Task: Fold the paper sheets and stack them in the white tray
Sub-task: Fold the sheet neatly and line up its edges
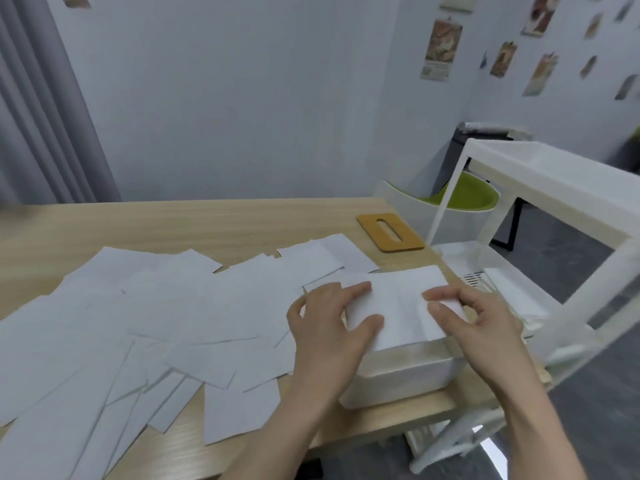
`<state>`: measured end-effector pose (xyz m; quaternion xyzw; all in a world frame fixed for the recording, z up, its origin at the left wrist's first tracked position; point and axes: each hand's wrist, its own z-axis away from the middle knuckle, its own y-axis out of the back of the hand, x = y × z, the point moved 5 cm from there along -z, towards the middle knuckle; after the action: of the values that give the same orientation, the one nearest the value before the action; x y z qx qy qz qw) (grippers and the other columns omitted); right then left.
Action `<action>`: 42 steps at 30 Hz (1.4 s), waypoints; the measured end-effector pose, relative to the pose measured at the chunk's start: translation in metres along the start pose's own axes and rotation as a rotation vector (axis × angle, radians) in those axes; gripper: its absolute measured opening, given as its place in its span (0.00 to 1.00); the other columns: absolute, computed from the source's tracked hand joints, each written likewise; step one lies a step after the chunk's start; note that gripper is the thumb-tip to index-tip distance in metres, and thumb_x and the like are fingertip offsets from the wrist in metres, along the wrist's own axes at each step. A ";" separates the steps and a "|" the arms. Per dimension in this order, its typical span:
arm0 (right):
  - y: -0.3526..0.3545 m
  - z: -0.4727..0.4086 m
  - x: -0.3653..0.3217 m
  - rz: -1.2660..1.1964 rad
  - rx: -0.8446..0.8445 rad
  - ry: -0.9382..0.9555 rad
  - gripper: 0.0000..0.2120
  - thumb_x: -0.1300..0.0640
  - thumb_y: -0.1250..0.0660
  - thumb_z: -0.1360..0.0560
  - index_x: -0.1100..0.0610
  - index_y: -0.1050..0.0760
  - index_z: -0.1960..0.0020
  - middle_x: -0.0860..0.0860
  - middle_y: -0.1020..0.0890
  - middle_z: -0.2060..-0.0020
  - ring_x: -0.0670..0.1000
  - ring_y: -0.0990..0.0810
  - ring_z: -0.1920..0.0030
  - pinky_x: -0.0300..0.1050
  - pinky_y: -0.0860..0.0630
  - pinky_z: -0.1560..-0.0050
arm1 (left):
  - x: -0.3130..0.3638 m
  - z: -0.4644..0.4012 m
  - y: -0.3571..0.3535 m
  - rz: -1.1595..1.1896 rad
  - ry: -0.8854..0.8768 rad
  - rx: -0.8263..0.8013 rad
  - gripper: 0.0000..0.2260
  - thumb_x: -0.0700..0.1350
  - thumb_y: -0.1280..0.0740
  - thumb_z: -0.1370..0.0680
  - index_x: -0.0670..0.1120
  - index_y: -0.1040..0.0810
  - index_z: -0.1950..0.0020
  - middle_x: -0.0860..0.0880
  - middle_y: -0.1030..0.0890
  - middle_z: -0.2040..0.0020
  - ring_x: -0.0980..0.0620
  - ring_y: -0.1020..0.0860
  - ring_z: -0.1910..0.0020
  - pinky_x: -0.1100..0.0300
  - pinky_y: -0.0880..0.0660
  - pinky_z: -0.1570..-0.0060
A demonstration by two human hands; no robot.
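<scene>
A white tray (401, 375) sits at the right front of the wooden table (194, 223). A folded white sheet (398, 303) lies on the stack in the tray. My left hand (329, 323) holds its left edge, fingers on top and thumb at the near side. My right hand (474, 320) pinches the sheet's right edge between thumb and fingers. Several loose unfolded paper sheets (156, 317) are scattered over the table to the left of the tray.
An orange-brown wooden lid with a slot (389, 232) lies behind the tray. A white plastic shelf cart (540, 216) stands right of the table. A white and green chair (460, 199) stands behind it. Grey curtains hang at the far left.
</scene>
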<state>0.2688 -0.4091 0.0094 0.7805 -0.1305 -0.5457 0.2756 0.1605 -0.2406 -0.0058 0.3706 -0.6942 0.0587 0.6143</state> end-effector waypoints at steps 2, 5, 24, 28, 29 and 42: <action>-0.001 0.000 0.005 0.054 -0.008 0.014 0.07 0.51 0.30 0.27 0.39 0.20 0.60 0.38 0.19 0.53 0.43 0.30 0.41 0.50 0.43 0.31 | -0.005 0.001 -0.007 -0.091 -0.028 -0.001 0.17 0.59 0.35 0.29 0.63 0.24 0.40 0.71 0.32 0.46 0.76 0.43 0.35 0.64 0.68 0.30; -0.006 0.002 0.010 0.214 -0.008 0.040 0.07 0.49 0.30 0.27 0.38 0.22 0.61 0.38 0.20 0.55 0.42 0.33 0.42 0.39 0.51 0.43 | -0.013 0.002 -0.009 -0.214 -0.063 0.030 0.19 0.59 0.35 0.28 0.60 0.22 0.38 0.68 0.29 0.45 0.69 0.41 0.29 0.59 0.79 0.34; -0.017 0.004 0.018 0.557 -0.002 0.029 0.07 0.49 0.35 0.25 0.41 0.20 0.59 0.38 0.21 0.62 0.44 0.33 0.42 0.49 0.69 0.34 | -0.016 -0.004 -0.014 -0.709 -0.105 -0.104 0.15 0.58 0.42 0.20 0.59 0.20 0.39 0.62 0.23 0.40 0.59 0.50 0.23 0.44 0.88 0.46; -0.018 0.004 0.018 0.592 -0.021 0.032 0.08 0.48 0.36 0.25 0.42 0.20 0.60 0.38 0.20 0.59 0.44 0.33 0.41 0.51 0.69 0.34 | -0.017 -0.004 -0.014 -0.729 -0.106 -0.107 0.16 0.58 0.44 0.19 0.59 0.19 0.42 0.62 0.24 0.39 0.59 0.51 0.23 0.44 0.88 0.46; -0.018 0.005 0.018 0.587 -0.027 0.031 0.08 0.48 0.36 0.26 0.42 0.20 0.61 0.38 0.20 0.59 0.44 0.33 0.40 0.52 0.68 0.33 | -0.018 -0.004 -0.015 -0.726 -0.105 -0.112 0.16 0.59 0.44 0.19 0.58 0.18 0.42 0.62 0.25 0.39 0.59 0.51 0.23 0.45 0.89 0.47; -0.015 0.011 0.011 0.506 0.023 0.065 0.03 0.51 0.30 0.27 0.43 0.21 0.54 0.39 0.23 0.54 0.44 0.33 0.36 0.48 0.65 0.31 | -0.031 -0.002 -0.010 -0.270 -0.059 -0.103 0.19 0.63 0.44 0.29 0.61 0.21 0.44 0.67 0.32 0.34 0.64 0.45 0.26 0.57 0.78 0.33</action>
<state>0.2614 -0.4052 -0.0108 0.7434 -0.3189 -0.4324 0.3984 0.1666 -0.2329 -0.0370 0.4302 -0.6579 -0.0714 0.6140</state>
